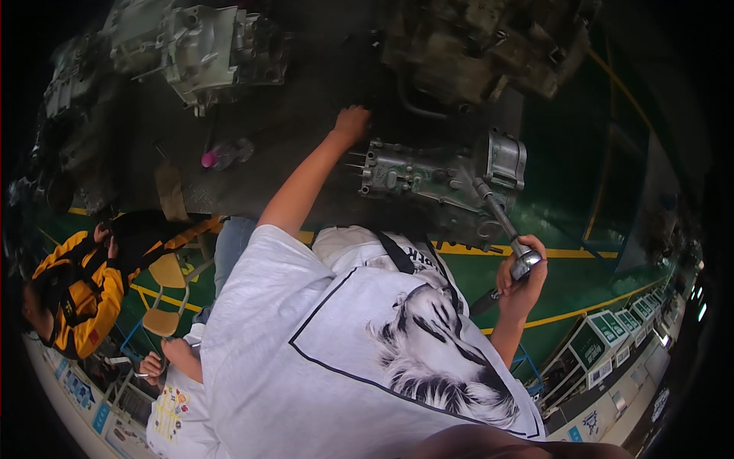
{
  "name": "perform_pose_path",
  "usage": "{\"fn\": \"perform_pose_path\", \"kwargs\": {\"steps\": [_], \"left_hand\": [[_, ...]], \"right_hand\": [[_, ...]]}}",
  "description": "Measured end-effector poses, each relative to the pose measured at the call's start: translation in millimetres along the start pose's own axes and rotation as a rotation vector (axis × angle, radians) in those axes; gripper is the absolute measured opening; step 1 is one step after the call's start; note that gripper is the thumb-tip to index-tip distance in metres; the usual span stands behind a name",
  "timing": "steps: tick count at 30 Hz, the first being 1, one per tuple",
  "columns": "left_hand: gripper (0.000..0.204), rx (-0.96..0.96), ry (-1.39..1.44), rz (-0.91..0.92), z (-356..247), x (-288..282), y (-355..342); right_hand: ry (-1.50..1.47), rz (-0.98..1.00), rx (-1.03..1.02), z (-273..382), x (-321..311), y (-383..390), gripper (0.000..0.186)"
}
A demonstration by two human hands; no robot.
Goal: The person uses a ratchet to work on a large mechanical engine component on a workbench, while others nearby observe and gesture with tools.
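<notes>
My right hand (523, 269) is closed around the head of a socket wrench (526, 265). The wrench's dark handle points down and left below the hand. Its long silver extension bar (501, 216) slants up and left to the near side of a grey metal gearbox casing (417, 176). Whether the socket sits on a bolt is hard to make out. Beyond the casing's left end, my left hand (352, 122) rests on the dark workbench (306, 115), fingers curled under. Anything inside that hand is hidden.
A light metal gearbox (202, 57) stands far left, and a dark greasy assembly (489, 46) far right. A pink-capped bottle (222, 157) lies on the bench. At left are a person in a yellow and black jacket (95, 294), another person's white shirt (180, 413) and a chair (162, 321).
</notes>
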State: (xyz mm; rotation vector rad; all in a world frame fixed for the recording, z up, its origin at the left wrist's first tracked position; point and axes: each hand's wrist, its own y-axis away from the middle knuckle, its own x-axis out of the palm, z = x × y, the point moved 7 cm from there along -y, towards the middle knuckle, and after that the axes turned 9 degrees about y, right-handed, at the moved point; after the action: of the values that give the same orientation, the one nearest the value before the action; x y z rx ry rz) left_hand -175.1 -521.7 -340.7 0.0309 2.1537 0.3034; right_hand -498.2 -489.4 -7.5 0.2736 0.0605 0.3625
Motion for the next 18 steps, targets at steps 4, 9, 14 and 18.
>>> {"fn": "perform_pose_path", "kwargs": {"steps": [4, 9, 14, 18], "left_hand": [[0.02, 0.07, -0.123, 0.105, -2, 9, -4], [0.023, 0.028, 0.269, 0.009, 7, -31, 16], [0.029, -0.041, 0.852, -0.371, 33, -69, 77], [0.029, -0.2, 0.623, -0.598, 71, -75, 129]], "right_hand": [[-0.031, -0.061, 0.06, -2, 14, 4, 0.054], [0.063, 0.023, 0.19, -18, 46, -14, 0.042], [0.194, 0.118, 0.269, -41, 85, -48, 0.036], [0.29, 0.153, 0.338, -54, 110, -67, 0.031]]}}
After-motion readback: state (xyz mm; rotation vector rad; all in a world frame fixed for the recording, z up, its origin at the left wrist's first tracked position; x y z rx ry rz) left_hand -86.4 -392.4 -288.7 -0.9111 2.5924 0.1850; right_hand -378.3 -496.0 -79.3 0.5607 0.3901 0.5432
